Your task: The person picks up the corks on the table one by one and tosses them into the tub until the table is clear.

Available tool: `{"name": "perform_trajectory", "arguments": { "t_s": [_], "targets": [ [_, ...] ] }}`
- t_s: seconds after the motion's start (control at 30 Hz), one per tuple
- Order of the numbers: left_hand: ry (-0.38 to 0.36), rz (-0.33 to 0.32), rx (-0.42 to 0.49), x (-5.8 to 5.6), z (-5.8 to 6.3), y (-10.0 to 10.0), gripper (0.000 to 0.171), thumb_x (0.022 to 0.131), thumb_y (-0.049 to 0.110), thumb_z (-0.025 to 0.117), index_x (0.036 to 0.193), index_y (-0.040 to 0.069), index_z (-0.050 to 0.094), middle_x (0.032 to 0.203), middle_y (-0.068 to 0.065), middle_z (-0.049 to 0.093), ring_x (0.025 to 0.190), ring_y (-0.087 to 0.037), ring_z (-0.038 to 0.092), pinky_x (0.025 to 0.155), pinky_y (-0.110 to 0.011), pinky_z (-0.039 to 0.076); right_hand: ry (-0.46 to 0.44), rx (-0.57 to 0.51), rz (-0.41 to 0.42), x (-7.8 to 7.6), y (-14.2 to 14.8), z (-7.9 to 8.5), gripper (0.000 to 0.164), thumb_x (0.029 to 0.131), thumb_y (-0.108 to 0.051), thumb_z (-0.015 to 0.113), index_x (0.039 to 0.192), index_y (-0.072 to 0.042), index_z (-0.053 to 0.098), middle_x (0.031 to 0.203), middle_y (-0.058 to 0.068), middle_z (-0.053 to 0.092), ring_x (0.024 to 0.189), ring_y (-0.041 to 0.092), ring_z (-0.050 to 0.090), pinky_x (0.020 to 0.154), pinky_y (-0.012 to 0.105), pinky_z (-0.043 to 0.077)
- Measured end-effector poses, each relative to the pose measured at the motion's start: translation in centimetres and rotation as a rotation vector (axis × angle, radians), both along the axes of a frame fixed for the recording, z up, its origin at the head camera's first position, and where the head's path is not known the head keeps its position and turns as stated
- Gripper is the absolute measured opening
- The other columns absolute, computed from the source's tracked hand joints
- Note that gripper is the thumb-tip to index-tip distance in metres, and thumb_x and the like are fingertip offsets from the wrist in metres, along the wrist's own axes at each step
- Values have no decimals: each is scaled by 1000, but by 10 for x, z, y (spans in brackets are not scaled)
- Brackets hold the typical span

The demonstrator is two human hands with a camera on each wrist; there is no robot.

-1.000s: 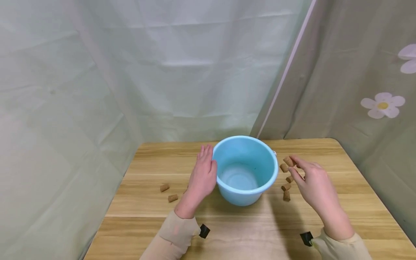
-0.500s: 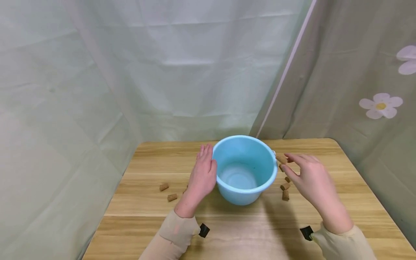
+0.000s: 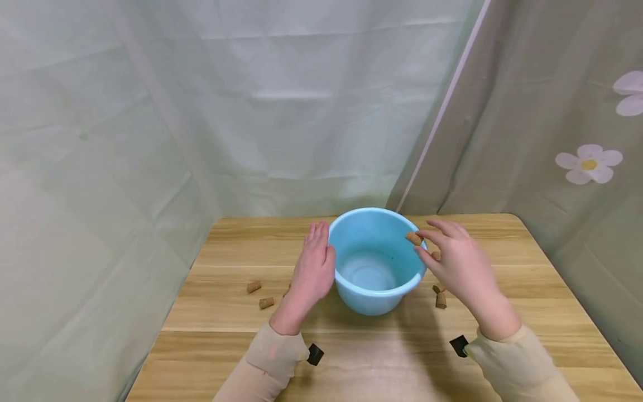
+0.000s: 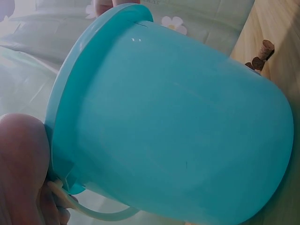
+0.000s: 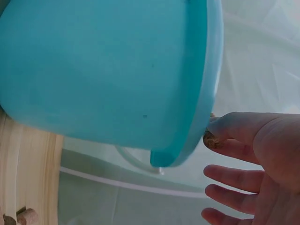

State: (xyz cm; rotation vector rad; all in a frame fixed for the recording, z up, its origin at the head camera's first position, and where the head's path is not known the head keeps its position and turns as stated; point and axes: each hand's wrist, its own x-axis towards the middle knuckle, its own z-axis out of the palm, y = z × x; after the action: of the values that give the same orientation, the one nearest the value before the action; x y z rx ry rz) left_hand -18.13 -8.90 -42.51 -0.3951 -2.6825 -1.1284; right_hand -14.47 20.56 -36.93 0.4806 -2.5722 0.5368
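A light-blue bucket (image 3: pixel 369 304) stands upright on the wooden table. Along its left rim lies my left hand (image 3: pixel 313 265), its fingers straight and touching the side. My right hand (image 3: pixel 459 262) pinches a cork (image 3: pixel 414 239) between thumb and forefinger, over the bucket's right rim. In the right wrist view that cork (image 5: pixel 213 140) is partly hidden behind the thumb, and the other fingers are spread. No cork shows on the visible part of the bucket's floor.
Several loose corks (image 3: pixel 440 301) lie right of the bucket, some hidden by the right hand. To its left lie more corks (image 3: pixel 254 287), one partly behind the left wrist. The bucket's handle (image 4: pixel 103 214) hangs at its side. Curtains (image 3: pixel 301 111) enclose the table (image 3: pixel 221 346).
My right hand has carried the cork leftward from above the loose corks to over the bucket's right rim. The left hand and bucket stay nearly in place.
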Motion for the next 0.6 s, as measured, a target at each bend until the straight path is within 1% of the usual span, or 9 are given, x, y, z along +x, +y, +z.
{"name": "perform_trajectory", "arguments": {
  "t_s": [0.17,0.3,0.43,0.6],
  "targets": [
    [6,0,2,0,0,1,55,113,15,39,163,-6,34,172,-19,29,164,-28,14,132,-46,13,19,43,25,-6,-7,-4,25,92,-12,81,115,-4,81,135,24,68,129,47,61,93,68,57],
    [5,2,1,0,-1,2,55,113,15,39,163,-6,34,172,-18,29,164,-28,14,132,-46,13,-5,69,50,-8,-15,-8,24,93,-13,80,116,-4,81,135,23,69,130,44,61,95,66,57],
    [8,3,-5,-1,-1,1,55,113,15,39,163,-6,35,172,-19,30,163,-29,14,132,-47,14,-32,78,68,-10,-22,-10,26,94,-15,82,117,-5,81,140,24,66,134,46,58,99,67,55],
    [12,6,-2,0,-1,2,55,113,16,39,163,-6,36,172,-19,30,163,-29,14,132,-48,14,-27,77,97,-12,-29,-13,23,93,-14,82,115,-6,81,139,23,67,136,46,57,99,67,54]
  ]
}}
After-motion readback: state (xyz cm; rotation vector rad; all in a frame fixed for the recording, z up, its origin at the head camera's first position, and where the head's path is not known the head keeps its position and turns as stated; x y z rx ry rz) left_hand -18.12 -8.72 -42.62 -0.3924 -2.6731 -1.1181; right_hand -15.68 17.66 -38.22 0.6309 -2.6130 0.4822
